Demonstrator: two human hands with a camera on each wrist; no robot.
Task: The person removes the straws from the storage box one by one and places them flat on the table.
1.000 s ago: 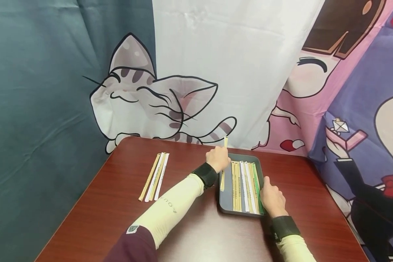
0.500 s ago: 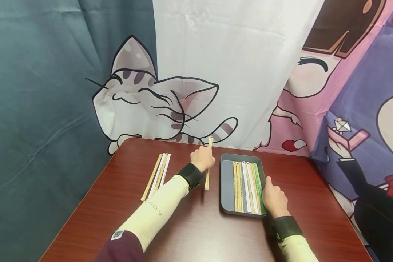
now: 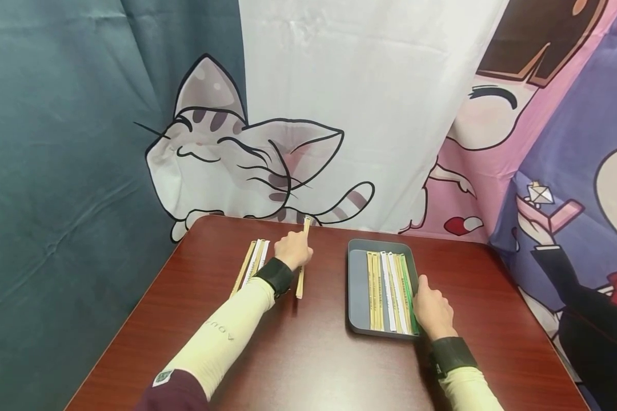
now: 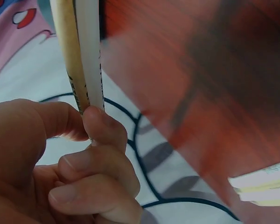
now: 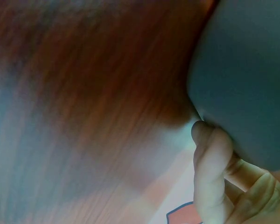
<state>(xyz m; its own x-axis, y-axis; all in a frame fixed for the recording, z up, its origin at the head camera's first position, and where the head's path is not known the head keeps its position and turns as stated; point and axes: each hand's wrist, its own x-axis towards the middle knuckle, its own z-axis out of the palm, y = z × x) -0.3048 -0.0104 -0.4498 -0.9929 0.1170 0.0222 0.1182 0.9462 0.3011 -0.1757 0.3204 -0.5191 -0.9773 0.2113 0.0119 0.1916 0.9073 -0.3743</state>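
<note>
My left hand [image 3: 293, 249] pinches slim paper-wrapped sticks [image 3: 300, 284] between thumb and forefinger, held nearly upright above the table. Up close in the left wrist view, a tan and a white strip [image 4: 89, 51] with small dark print stand side by side. My right hand [image 3: 433, 311] grips the right side of a dark grey tray [image 3: 359, 291], its fingers [image 5: 210, 149] at the tray's outer wall. Inside the tray lies a row of similar wrapped sticks [image 3: 385, 294], tan, white and green. Left of my left hand, several more sticks [image 3: 248, 264] lie on the table, partly hidden by my arm.
The reddish-brown wooden table [image 3: 319, 359] meets a fabric backdrop [image 3: 380, 114] with cartoon figures at its far edge. A plain teal curtain [image 3: 61, 200] hangs at the left. Table surface separates the tray from the loose sticks.
My left hand has moved left, from over the tray to beside the loose sticks, carrying the held sticks along. My right hand stays at the tray's right side.
</note>
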